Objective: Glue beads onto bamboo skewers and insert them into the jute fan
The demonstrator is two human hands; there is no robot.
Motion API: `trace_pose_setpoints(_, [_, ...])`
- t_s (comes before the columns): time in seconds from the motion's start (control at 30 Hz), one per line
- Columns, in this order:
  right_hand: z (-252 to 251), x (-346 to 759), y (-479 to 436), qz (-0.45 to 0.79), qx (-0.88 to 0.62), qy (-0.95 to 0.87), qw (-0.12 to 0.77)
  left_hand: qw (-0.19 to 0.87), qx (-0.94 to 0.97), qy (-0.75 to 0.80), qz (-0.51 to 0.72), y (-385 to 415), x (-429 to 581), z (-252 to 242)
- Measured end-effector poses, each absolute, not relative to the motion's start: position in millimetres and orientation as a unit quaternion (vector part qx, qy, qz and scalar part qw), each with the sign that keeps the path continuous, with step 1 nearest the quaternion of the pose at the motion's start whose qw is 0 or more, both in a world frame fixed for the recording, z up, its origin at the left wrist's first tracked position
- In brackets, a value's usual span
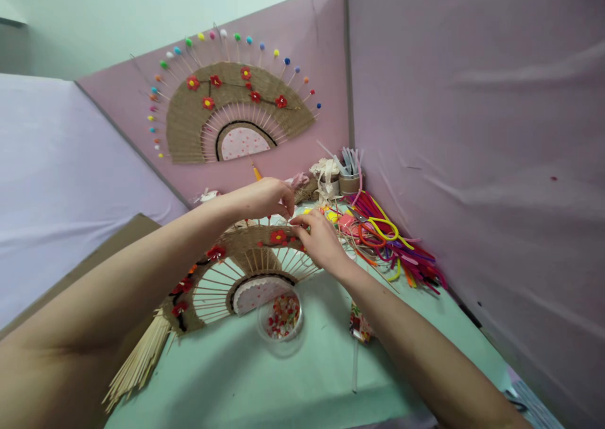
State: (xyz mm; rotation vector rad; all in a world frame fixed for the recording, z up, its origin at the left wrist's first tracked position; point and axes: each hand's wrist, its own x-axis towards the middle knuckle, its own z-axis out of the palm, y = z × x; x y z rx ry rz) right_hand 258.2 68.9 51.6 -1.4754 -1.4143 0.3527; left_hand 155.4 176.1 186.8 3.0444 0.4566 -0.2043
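Note:
A handmade fan (pixel 246 240) of brown woven cloth and thin sticks stands on the table below my hands. Red flowers dot its band, and a pink dotted half-circle forms its base. My left hand (pixel 270 197) reaches over the fan's upper edge, fingertips pinched together. From the right, my right hand (pixel 320 239) meets it there, thumb and forefinger closed near the same stick tips. Whatever lies between the fingertips is too small to make out. Just in front of the fan's base sits a clear round tub (pixel 287 348) holding red, orange and pale beads (pixel 283 315).
A finished-looking fan (pixel 236 111) tipped with coloured balls hangs on the pink back panel. To the right lie scissors (pixel 378 225) on a heap of pipe cleaners (pixel 416 262). Glue sticks (pixel 350 161) stand in a jar behind. Thin sticks (pixel 139 360) lie front left.

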Motion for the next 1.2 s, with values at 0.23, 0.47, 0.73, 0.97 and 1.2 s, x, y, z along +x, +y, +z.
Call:
trace_pose_setpoints(0.23, [51.7, 257.0, 70.8, 0.148, -0.606, -0.576, 0.528, 0.019, 0.987, 0.140, -0.076, 176.5, 155.0, 187.1])
trace_pose_setpoints(0.47, [49.6, 256.8, 71.7, 0.155, -0.592, -0.564, 0.555, 0.021, 0.987, 0.142, -0.078, 175.0, 154.9, 187.6])
trace_pose_setpoints(0.73, [53.5, 262.9, 78.7, 0.171, -0.557, -0.527, 0.618, 0.013, 0.987, 0.143, -0.075, 174.4, 154.1, 188.2])
trace_pose_setpoints(0.97, [54.0, 262.9, 83.7, 0.209, -0.530, -0.522, 0.635, 0.020, 0.987, 0.143, -0.069, 176.3, 150.6, 189.3])
trace_pose_setpoints(1.2, [56.3, 261.5, 81.5, 0.212, -0.521, -0.525, 0.638, 0.030, 0.986, 0.156, -0.047, 174.4, 146.9, 190.1])
